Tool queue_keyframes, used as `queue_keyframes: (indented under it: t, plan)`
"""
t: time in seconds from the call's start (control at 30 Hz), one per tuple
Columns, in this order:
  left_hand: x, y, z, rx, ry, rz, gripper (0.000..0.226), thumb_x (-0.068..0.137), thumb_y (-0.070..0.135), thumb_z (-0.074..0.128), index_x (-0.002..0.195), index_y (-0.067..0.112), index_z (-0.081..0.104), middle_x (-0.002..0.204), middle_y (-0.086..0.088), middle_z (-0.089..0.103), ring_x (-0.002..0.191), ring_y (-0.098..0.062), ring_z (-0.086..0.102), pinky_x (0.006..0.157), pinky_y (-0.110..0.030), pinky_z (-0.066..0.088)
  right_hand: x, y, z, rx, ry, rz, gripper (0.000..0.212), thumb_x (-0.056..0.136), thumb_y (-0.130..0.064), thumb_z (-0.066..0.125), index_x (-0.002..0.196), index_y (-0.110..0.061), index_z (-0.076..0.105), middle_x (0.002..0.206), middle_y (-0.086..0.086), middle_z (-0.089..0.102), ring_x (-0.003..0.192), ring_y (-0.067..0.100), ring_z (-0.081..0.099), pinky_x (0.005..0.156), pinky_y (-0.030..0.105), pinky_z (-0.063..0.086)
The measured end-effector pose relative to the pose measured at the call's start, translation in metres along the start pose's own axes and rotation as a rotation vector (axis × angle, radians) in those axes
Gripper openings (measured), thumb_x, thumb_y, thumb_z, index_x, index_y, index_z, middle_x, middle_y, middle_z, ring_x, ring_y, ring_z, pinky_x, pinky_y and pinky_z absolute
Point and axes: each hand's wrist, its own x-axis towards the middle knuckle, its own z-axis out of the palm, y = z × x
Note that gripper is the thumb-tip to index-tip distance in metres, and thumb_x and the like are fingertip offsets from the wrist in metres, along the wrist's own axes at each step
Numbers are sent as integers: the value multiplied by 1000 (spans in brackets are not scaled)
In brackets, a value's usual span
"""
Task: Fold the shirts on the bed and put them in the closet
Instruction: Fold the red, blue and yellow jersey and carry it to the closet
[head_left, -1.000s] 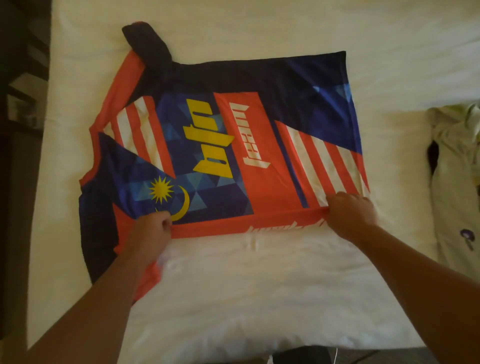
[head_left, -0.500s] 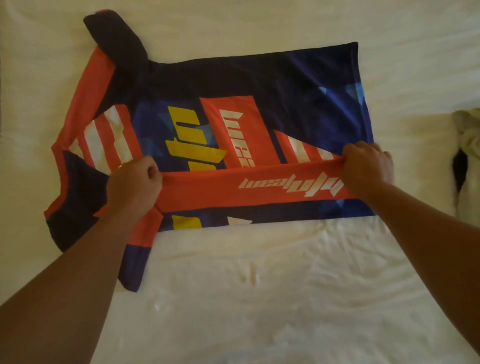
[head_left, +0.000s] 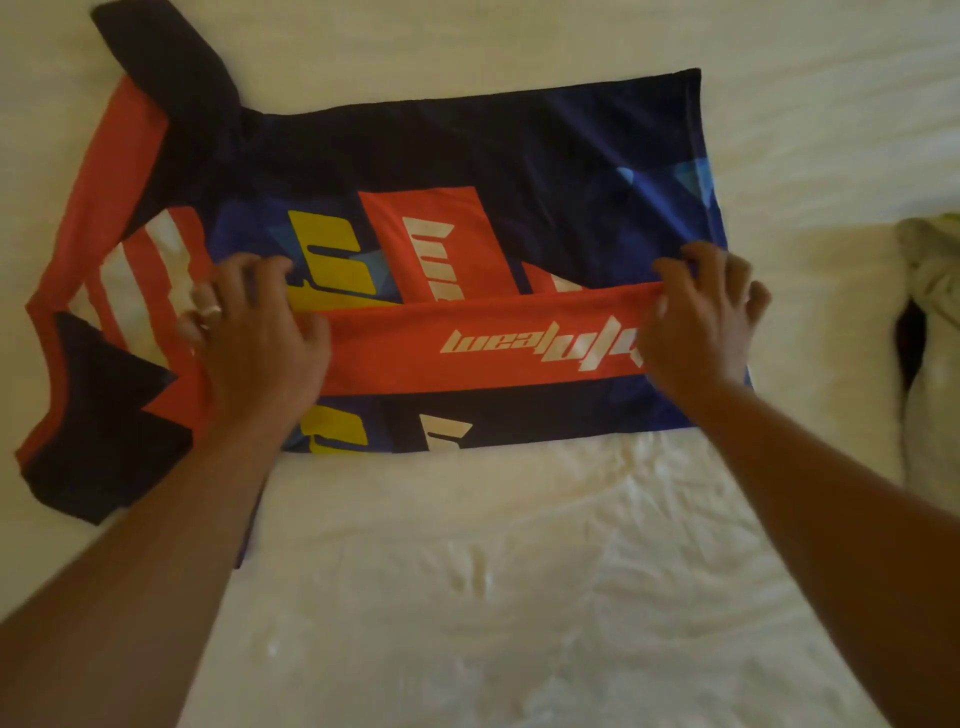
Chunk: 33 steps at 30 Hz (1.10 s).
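Your jersey (head_left: 467, 156) lies flat on the bed (head_left: 519, 597), spread across the upper half of the sheet, collar end to the left and hem end to the right. Its near edge is folded up over the front, so a red band (head_left: 467, 353) with white lettering runs across the middle of the jersey. Below that band a strip of navy with yellow and white print shows along the jersey's near side.

Your left hand (head_left: 254, 338) rests on the left end of the band, beside the red and white stripes. Its fingers (head_left: 244, 270) are spread and only slightly bent, pressing the cloth down; they grip nothing. A ring shows on one of them.

Your right hand (head_left: 701, 322) is at the right end of the band, near the jersey's right edge. Its fingers are bent over the band's far edge with the thumb against the cloth, pinching the fold there.

One dark sleeve (head_left: 171, 57) sticks out past the jersey's far left corner. The other dark sleeve (head_left: 98, 447) lies at its near left corner, partly under your left forearm.

Right of the jersey, well apart from it, a pale garment (head_left: 930, 322) lies crumpled on the bed at the frame's edge.
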Motion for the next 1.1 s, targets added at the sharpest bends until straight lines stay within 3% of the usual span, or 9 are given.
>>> queue_keyframes:
  t: [0.07,0.13,0.23,0.37,0.53,0.67,0.83,1.0,1.1]
  plan:
    - [-30,19,12,-3,-56,121,49,88,32,58,135,20,50,147,-11,44,132,-40,41,100,-56,34,-25,-14,9,90,27,-96,32,85,-21,53,114,-10,63,134,17,55,118,41,50,98,55,36]
    - [-56,29,30,57,-208,193,61,94,49,46,149,21,41,158,-13,35,141,-42,33,103,-59,32,-45,-25,20,108,-103,-169,41,95,-32,45,129,-12,58,146,17,48,131,41,44,102,59,36]
    - [-71,25,55,104,-339,155,78,96,67,27,162,27,16,170,-13,9,153,-42,13,113,-64,24,-57,-8,34,24,-275,-141,63,102,-55,22,160,-28,21,168,10,11,153,34,12,117,58,18]
    - [-73,19,70,100,-364,145,82,93,74,15,162,32,3,171,-9,-5,156,-39,1,117,-63,15,-51,39,39,-43,-301,-81,74,97,-70,10,161,-34,-4,169,6,-7,156,29,-4,122,55,6]
    - [-69,22,54,69,-398,138,81,96,72,30,162,33,4,171,-7,-5,156,-36,-2,119,-62,10,-42,45,24,-73,-290,13,79,97,-69,16,162,-26,5,169,11,-4,155,32,-1,121,57,11]
    - [-89,4,14,37,-181,170,74,88,41,67,152,20,37,162,-15,29,146,-42,26,111,-62,25,-53,7,-1,-110,-295,10,74,100,-55,38,160,-20,13,168,14,-2,155,35,-1,120,59,10]
    - [-127,-45,-5,57,-84,42,72,73,37,67,141,18,50,145,-15,46,125,-38,41,95,-55,36,-80,-74,-12,-41,-370,-147,56,93,-31,58,143,-15,39,157,12,32,144,35,28,115,56,28]
    - [-153,-110,-17,69,-188,-130,79,66,38,75,137,13,50,129,-19,51,114,-41,49,85,-53,42,-117,-191,7,57,-328,-358,41,81,-17,65,120,-9,59,135,13,54,120,38,50,97,52,43]
    - [-150,-137,-16,43,-209,-32,40,69,27,70,103,7,64,95,-18,57,86,-42,59,68,-47,46,-129,-245,20,37,-323,-447,41,75,-14,67,116,-7,63,130,17,57,112,41,54,87,50,47]
